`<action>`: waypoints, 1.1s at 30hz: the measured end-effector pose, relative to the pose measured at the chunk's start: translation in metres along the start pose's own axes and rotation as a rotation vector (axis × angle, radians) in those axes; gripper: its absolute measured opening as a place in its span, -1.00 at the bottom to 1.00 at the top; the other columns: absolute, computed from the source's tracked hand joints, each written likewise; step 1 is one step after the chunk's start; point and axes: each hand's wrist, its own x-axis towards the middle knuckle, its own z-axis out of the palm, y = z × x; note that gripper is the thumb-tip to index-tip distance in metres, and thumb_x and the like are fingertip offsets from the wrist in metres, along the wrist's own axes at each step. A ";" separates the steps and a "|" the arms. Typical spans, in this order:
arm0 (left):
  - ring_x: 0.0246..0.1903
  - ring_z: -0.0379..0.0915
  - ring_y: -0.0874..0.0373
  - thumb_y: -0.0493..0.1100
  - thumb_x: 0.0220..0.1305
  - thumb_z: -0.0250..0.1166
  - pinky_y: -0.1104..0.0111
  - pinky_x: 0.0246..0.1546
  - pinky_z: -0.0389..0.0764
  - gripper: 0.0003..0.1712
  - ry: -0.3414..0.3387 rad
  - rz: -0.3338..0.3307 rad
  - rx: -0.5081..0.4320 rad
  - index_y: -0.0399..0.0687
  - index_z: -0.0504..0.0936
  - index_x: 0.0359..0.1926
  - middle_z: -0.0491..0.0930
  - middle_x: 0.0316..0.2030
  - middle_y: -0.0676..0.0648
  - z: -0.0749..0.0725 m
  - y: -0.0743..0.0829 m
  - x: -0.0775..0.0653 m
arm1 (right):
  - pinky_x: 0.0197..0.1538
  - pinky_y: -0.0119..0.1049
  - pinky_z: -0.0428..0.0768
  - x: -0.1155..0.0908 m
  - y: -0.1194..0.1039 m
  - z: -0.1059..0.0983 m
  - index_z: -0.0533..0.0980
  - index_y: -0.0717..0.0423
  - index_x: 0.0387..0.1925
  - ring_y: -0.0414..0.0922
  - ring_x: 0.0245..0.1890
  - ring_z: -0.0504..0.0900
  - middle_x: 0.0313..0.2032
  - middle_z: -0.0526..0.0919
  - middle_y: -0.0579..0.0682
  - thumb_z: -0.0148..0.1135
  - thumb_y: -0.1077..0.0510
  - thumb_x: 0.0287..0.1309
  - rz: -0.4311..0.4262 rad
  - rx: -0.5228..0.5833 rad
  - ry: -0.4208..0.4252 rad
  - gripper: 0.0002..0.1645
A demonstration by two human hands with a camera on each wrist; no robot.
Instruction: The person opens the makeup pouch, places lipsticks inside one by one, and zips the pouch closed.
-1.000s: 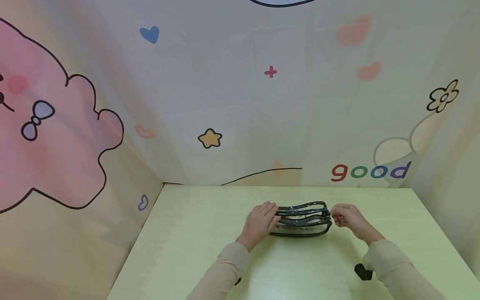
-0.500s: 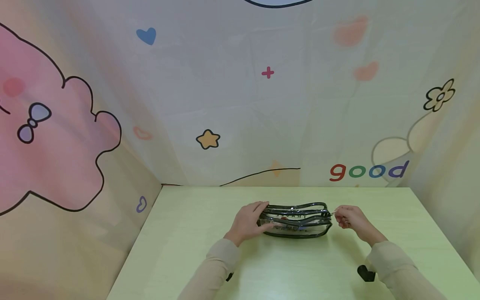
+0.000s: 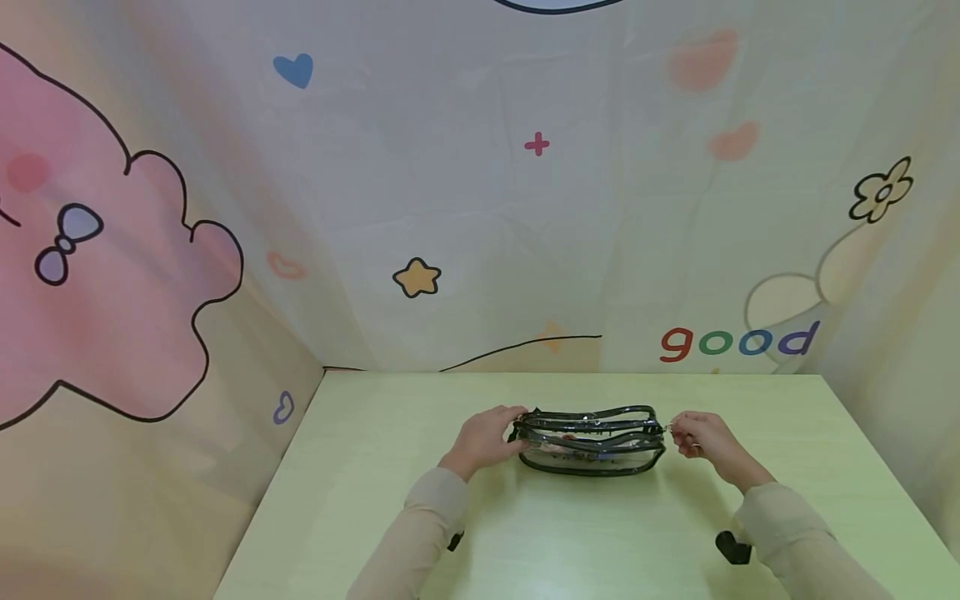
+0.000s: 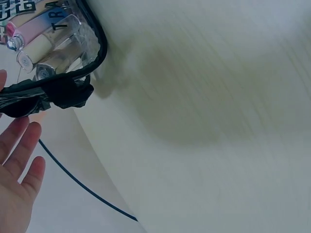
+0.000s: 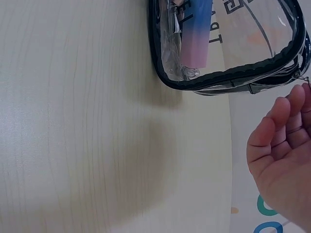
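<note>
A clear pouch (image 3: 592, 461) with black piping and black lettering lies on the table, its long side across my front. Through its see-through wall the left wrist view shows several small tubes (image 4: 36, 51), one of them pink and blue (image 5: 197, 36). At the pouch's left end, my left hand (image 3: 483, 437) holds the corner between thumb and fingers. My right hand (image 3: 705, 442) pinches a small metal zipper pull (image 5: 305, 78) at the right end, its other fingers curled in. The pinching fingertips are partly cut off in the right wrist view.
The pale wooden table (image 3: 360, 500) meets a printed cloth backdrop (image 3: 480, 208) behind the pouch. Another cloth wall (image 3: 247, 350) rises along the left side. A black strap end (image 3: 733, 547) shows beside the right sleeve.
My left hand has slid left along the pouch top to its left end, uncovering more of the top. The right hand has shifted slightly right and stays at the zipper pull.
</note>
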 end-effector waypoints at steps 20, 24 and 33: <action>-0.20 0.50 0.19 0.11 0.21 0.05 0.37 -0.26 0.53 -0.48 -0.052 0.012 0.139 0.05 0.33 0.16 0.50 -0.08 0.02 0.002 0.008 0.004 | -0.47 -0.40 0.48 0.000 -0.006 0.005 0.40 0.38 -0.43 -0.26 -0.61 0.40 -0.63 0.42 -0.14 -0.14 0.18 0.20 -0.025 -0.049 -0.002 -0.70; -0.23 0.51 0.20 0.11 0.22 0.04 0.39 -0.31 0.53 -0.50 -0.038 0.027 0.190 0.06 0.36 0.14 0.52 -0.11 0.04 0.000 0.008 0.003 | -0.47 -0.40 0.48 0.000 -0.008 0.007 0.41 0.35 -0.44 -0.25 -0.61 0.41 -0.63 0.42 -0.14 -0.13 0.18 0.20 -0.021 -0.039 -0.001 -0.71; -0.30 0.50 0.22 0.11 0.22 0.04 0.42 -0.38 0.52 -0.54 -0.021 0.041 0.252 0.11 0.39 0.11 0.53 -0.18 0.06 0.000 0.008 0.002 | -0.47 -0.39 0.48 -0.001 -0.013 0.009 0.42 0.26 -0.47 -0.25 -0.61 0.40 -0.63 0.41 -0.13 -0.11 0.16 0.19 -0.012 -0.042 0.001 -0.73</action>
